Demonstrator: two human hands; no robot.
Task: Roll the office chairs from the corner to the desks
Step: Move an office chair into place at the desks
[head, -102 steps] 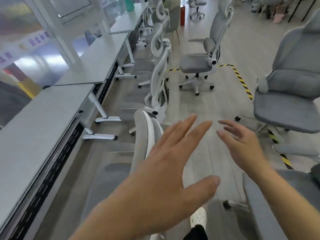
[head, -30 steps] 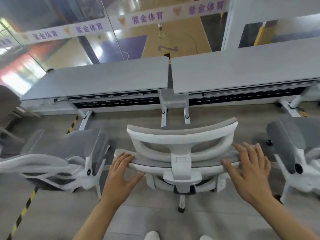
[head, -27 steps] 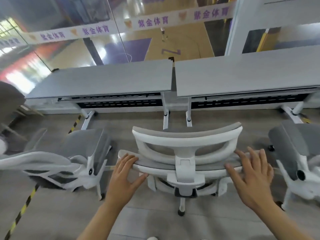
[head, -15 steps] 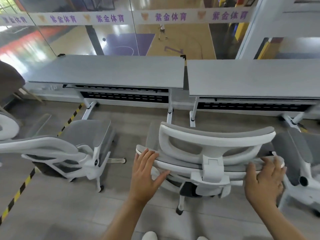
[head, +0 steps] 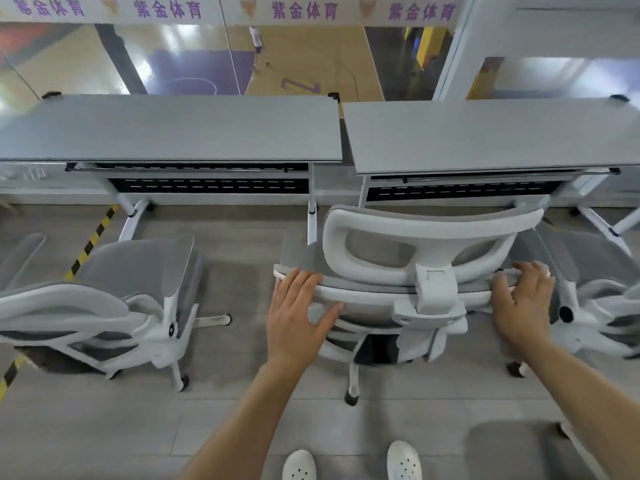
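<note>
A white-framed office chair with grey mesh (head: 415,268) stands right in front of me, its back toward me, facing the gap between two grey desks. My left hand (head: 298,317) grips the left end of the backrest's top edge. My right hand (head: 523,303) grips the right end. The left desk (head: 166,129) and the right desk (head: 485,133) stand side by side just beyond the chair.
Another grey office chair (head: 114,299) stands at the left, turned sideways, near yellow-black floor tape (head: 91,240). A third chair (head: 602,299) sits close at the right. Behind the desks is a glass wall. My white shoes (head: 349,462) show at the bottom.
After reaching out with open hands I took hold of the chair's backrest. Over the last second the chair has shifted right, toward the right desk, and both hands closed further on the top edge.
</note>
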